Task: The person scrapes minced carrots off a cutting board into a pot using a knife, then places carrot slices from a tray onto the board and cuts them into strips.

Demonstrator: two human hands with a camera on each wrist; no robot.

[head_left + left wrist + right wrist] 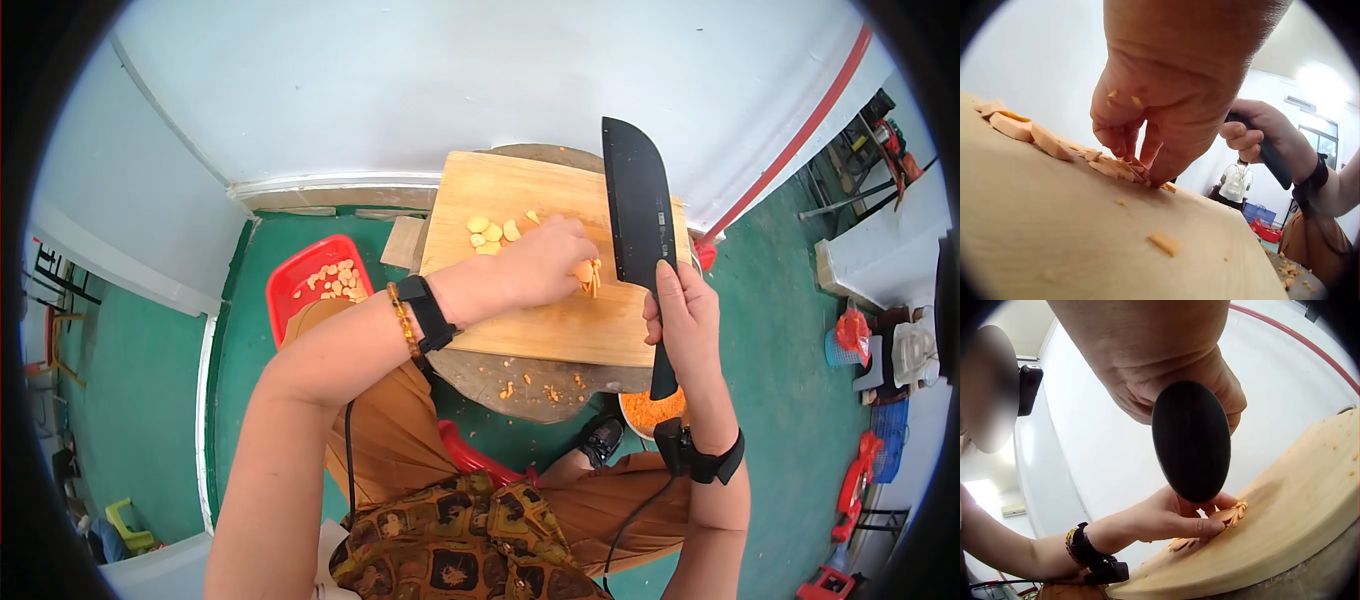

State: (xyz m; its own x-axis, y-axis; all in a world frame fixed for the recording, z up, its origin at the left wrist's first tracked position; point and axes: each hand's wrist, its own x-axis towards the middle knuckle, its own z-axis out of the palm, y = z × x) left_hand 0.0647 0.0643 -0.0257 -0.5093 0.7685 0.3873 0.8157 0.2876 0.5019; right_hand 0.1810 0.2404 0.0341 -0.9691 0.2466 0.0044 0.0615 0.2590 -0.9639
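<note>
In the head view my left hand (545, 262) bends down over a wooden cutting board (540, 335). Its fingertips pinch a small bundle of thin orange vegetable strips (594, 280); the left wrist view shows the thumb and fingers closed around these strips (1113, 167) against the board. My right hand (688, 318) grips the handle of a black-bladed kitchen knife (640, 205), thumb along its top. The blade stands raised to the right of the left hand, pointing away from me. Several wider orange slices (480, 226) lie on the board to the left.
The board sits on a round block (500, 392) littered with orange scraps. A red basin (276, 290) with pieces stands at left on the green floor. Below the right hand is a bowl of orange shreds (652, 408). A white wall (400, 90) rises behind the board.
</note>
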